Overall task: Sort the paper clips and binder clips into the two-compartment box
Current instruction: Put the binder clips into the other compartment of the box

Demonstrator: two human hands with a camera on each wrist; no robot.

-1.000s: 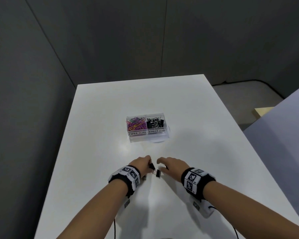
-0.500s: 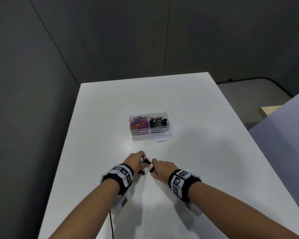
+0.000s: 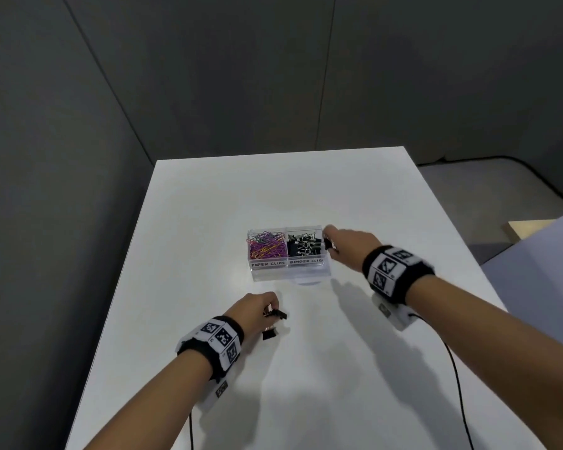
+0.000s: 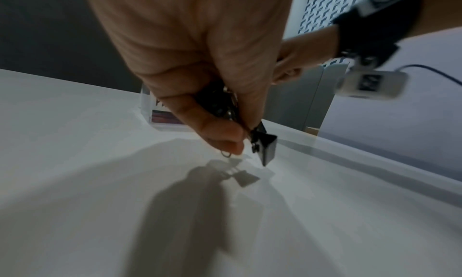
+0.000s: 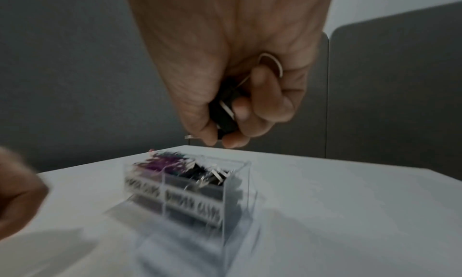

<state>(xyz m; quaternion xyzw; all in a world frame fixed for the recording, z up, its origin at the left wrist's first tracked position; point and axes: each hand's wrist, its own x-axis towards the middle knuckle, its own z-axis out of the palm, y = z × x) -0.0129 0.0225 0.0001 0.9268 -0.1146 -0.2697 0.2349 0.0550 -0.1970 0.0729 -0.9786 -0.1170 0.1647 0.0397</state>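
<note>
The clear two-compartment box (image 3: 286, 269) (image 5: 237, 184) stands mid-table, with coloured paper clips (image 3: 267, 245) on its left side and black binder clips (image 3: 304, 245) on its right. My right hand (image 3: 330, 243) (image 5: 220, 140) hovers at the box's right edge, fingers curled round black binder clips (image 5: 225, 119). My left hand (image 3: 270, 311) (image 4: 240, 140), low over the table nearer me, pinches a black binder clip (image 4: 265, 144) by its wire handle, more dark clips bunched in its palm. Another black binder clip (image 3: 269, 334) shows just below that hand.
The white table (image 3: 306, 368) has grey partition walls behind and to the left. Its right edge drops to the floor, where a pale panel (image 3: 550, 271) stands. Black cables (image 3: 452, 368) trail from both wrist cameras across the near table.
My right hand has left the spot near my left hand and travelled forward and right to the box's binder clip side, carrying clips. The left hand has stayed put, holding its clip.
</note>
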